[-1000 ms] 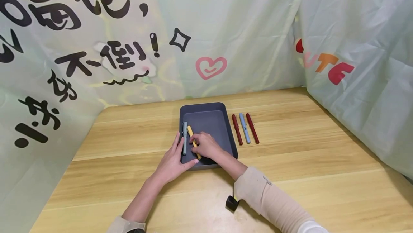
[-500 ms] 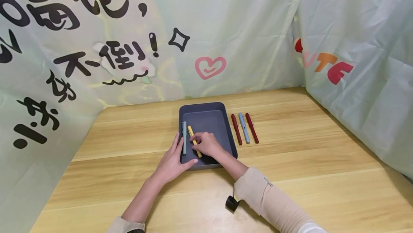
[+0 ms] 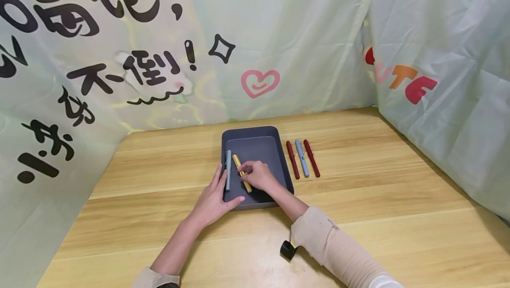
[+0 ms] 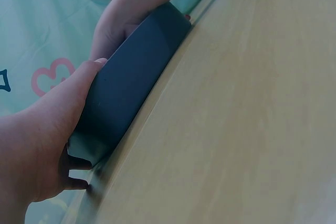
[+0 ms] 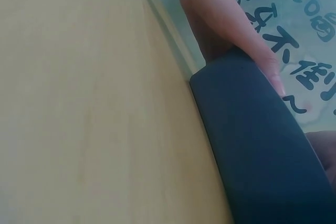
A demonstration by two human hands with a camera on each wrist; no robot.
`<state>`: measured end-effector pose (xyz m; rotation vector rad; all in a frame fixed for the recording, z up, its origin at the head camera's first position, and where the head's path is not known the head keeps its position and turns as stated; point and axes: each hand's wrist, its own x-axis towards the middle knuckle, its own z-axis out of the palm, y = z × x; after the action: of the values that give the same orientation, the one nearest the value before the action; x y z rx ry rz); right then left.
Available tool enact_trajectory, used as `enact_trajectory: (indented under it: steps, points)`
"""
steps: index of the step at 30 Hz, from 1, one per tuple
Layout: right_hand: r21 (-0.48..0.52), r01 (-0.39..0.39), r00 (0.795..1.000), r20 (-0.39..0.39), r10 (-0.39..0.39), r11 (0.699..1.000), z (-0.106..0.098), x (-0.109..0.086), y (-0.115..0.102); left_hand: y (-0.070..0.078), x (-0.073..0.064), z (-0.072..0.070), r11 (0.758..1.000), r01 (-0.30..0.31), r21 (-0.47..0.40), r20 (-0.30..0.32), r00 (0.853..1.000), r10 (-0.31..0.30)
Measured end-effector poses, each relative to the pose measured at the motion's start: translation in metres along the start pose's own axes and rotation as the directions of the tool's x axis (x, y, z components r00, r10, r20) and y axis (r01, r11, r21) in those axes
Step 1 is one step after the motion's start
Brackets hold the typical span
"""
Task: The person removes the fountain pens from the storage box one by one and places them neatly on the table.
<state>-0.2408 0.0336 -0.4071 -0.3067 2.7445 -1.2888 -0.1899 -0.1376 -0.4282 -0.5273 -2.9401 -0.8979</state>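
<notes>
A dark grey tray (image 3: 260, 146) stands on the table. My left hand (image 3: 210, 200) rests against its near left corner, fingers straight along the left side and thumb spread over the front rim. Inside, a grey-green pen (image 3: 228, 164) lies along the left wall. To its right, my right hand (image 3: 258, 176) pinches a yellow pen (image 3: 237, 161) between thumb and fingers; the pen slants, its far end to the left. In the left wrist view the tray's outer wall (image 4: 136, 77) hides the pens. The same wall (image 5: 247, 129) fills much of the right wrist view.
Right of the tray lie a dark red pen (image 3: 292, 159), a light blue pen (image 3: 302, 158) and another dark red pen (image 3: 311, 158), side by side on the wooden table (image 3: 382, 181). A small black object (image 3: 287, 250) hangs by the right sleeve. Printed cloth (image 3: 303, 35) encloses the table's back and sides.
My right hand has shifted slightly to the right and away from me, carrying the yellow pen a little farther from the grey-green one. The left hand and the tray have stayed put.
</notes>
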Motion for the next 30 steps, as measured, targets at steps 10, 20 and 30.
enact_trajectory:
  steps: [10,20,30]
  points:
    - [0.097,-0.023,0.998,0.061,0.017,0.995,-0.007,-0.003,0.003,0.0,0.0,0.001,1.0,0.005,0.018,0.0,1.0,-0.005]
    - [0.201,-0.089,0.977,0.21,0.046,0.976,-0.018,-0.008,0.002,-0.001,0.0,0.0,1.0,0.018,0.017,0.012,1.0,-0.018]
    - [0.251,-0.106,0.969,0.245,0.043,0.962,-0.026,-0.013,0.004,0.001,0.0,0.0,1.0,0.019,0.022,0.007,1.0,-0.019]
